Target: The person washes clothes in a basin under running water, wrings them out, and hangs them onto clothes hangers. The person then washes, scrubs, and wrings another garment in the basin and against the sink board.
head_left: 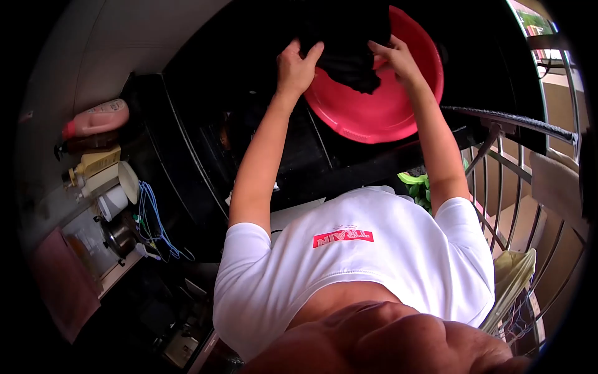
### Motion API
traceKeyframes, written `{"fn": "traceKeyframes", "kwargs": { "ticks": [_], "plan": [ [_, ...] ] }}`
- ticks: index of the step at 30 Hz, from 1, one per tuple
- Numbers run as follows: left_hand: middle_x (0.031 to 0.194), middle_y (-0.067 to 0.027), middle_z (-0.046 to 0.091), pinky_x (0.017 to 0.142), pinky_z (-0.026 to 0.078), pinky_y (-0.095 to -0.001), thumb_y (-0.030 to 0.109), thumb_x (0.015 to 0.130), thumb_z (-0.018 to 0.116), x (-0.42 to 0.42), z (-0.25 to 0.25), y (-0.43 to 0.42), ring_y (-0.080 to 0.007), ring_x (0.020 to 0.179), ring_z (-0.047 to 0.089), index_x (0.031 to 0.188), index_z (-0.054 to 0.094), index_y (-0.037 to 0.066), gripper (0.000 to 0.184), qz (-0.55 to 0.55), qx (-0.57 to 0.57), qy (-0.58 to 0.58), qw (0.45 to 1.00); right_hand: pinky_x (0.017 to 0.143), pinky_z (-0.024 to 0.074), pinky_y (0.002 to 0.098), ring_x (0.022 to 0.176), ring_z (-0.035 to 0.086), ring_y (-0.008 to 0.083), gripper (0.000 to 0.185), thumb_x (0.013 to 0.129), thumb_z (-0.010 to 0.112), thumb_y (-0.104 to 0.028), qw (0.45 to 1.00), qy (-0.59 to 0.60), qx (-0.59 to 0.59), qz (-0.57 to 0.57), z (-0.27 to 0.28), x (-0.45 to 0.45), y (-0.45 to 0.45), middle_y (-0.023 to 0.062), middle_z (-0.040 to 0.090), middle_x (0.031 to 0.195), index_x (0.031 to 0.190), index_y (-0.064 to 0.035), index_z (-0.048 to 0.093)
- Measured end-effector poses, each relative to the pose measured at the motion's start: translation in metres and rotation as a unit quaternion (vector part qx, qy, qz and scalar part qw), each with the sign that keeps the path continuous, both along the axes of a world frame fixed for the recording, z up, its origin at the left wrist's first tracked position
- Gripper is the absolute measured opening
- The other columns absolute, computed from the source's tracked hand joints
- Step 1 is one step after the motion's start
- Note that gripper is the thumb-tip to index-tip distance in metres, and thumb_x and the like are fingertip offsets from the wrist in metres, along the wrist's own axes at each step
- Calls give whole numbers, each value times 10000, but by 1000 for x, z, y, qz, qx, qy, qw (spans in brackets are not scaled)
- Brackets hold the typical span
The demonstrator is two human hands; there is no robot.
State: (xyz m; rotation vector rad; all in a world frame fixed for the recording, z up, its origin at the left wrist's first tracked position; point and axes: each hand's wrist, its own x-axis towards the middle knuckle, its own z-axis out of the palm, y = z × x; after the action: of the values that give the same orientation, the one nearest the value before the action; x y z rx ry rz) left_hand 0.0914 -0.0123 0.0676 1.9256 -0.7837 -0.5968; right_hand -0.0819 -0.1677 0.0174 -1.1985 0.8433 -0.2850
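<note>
Black cloth (349, 53): one, gripped by left hand (298, 68) and right hand (398, 61); one red basin (374, 118) beneath.

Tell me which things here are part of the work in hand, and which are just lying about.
In use:
- black cloth, held by the left hand and right hand
- red basin, beneath the cloth

Apparently just lying about:
- pink bottle
- blue cord
- metal pot
- leafy green plant

A pink bottle (104, 118), blue cord (147, 191), green leaves (420, 188) (partly hidden) and a metal railing (513, 167) show.
</note>
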Motion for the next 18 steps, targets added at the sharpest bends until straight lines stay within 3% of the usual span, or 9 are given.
{"fn": "traceKeyframes", "kwargs": {
  "ticks": [2, 3, 4, 7, 10, 14, 16, 17, 18],
  "plan": [
    [547, -181, 543, 522, 431, -395, 333, 824, 627, -11, -28, 6, -331, 554, 578, 690, 542, -19, 386, -38, 88, -133, 986, 627, 465, 232, 673, 577, 88, 210, 827, 649, -115, 996, 3, 3, -94, -5, -22, -16, 3, 641, 809, 1024, -49, 622],
    [606, -213, 555, 542, 432, -425, 350, 832, 604, -20, -33, 13, -402, 607, 561, 660, 518, -19, 415, -50, 125, -151, 979, 629, 455, 227, 693, 563, 65, 187, 820, 638, -65, 986, 18, -134, -95, -5, -32, -27, 1, 642, 804, 1004, -35, 645],
    [577, -183, 562, 516, 444, -395, 332, 844, 605, -25, -59, 22, -340, 585, 600, 645, 497, -18, 417, -45, 119, -104, 986, 634, 439, 219, 680, 552, 63, 166, 820, 620, -43, 957, 142, -238, -90, 10, -40, -36, -8, 642, 780, 979, -32, 666],
    [553, -149, 562, 486, 452, -346, 291, 870, 591, -53, -39, 32, -266, 573, 631, 640, 494, -13, 393, -12, 118, 16, 993, 603, 423, 213, 650, 528, 59, 159, 819, 615, -41, 929, 91, -317, -165, 5, -55, -54, -22, 635, 760, 968, -30, 671],
    [563, -105, 581, 460, 455, -281, 252, 901, 564, -63, -47, 48, -185, 564, 639, 641, 505, -1, 367, -35, 81, 18, 996, 628, 428, 204, 675, 539, 61, 157, 825, 615, -42, 940, 84, -279, -180, 10, -64, -56, -22, 625, 740, 972, -25, 668],
    [684, -83, 624, 461, 462, -227, 215, 922, 535, -66, -69, 68, -146, 572, 623, 705, 532, 7, 300, -32, -33, 205, 978, 688, 433, 203, 747, 542, 56, 195, 848, 598, -35, 962, -96, -251, -53, -1, -91, -66, -27, 617, 832, 1040, -24, 629],
    [680, -85, 616, 446, 452, -219, 183, 921, 532, -59, -77, 63, -140, 523, 596, 746, 541, -1, 254, 18, 67, 376, 924, 741, 457, 249, 821, 590, 134, 296, 840, 587, -41, 975, 83, -206, -26, -32, -92, -68, 44, 642, 910, 1134, -22, 563],
    [839, -150, 627, 573, 509, -287, 173, 887, 568, -51, -96, 58, -210, 640, 620, 904, 551, -33, 207, -6, 156, 337, 928, 821, 461, 330, 929, 605, 261, 452, 814, 596, -65, 900, 202, -387, 15, -62, -92, -74, 160, 630, 1014, 1244, -22, 465],
    [839, -150, 627, 573, 509, -287, 173, 887, 568, -52, -111, 54, -210, 640, 620, 904, 551, -33, 207, 0, 149, 341, 928, 901, 432, 385, 1048, 555, 361, 590, 784, 622, -109, 873, 396, -284, 20, -51, -76, -69, 252, 569, 1118, 1319, -37, 382]
  ]
}}
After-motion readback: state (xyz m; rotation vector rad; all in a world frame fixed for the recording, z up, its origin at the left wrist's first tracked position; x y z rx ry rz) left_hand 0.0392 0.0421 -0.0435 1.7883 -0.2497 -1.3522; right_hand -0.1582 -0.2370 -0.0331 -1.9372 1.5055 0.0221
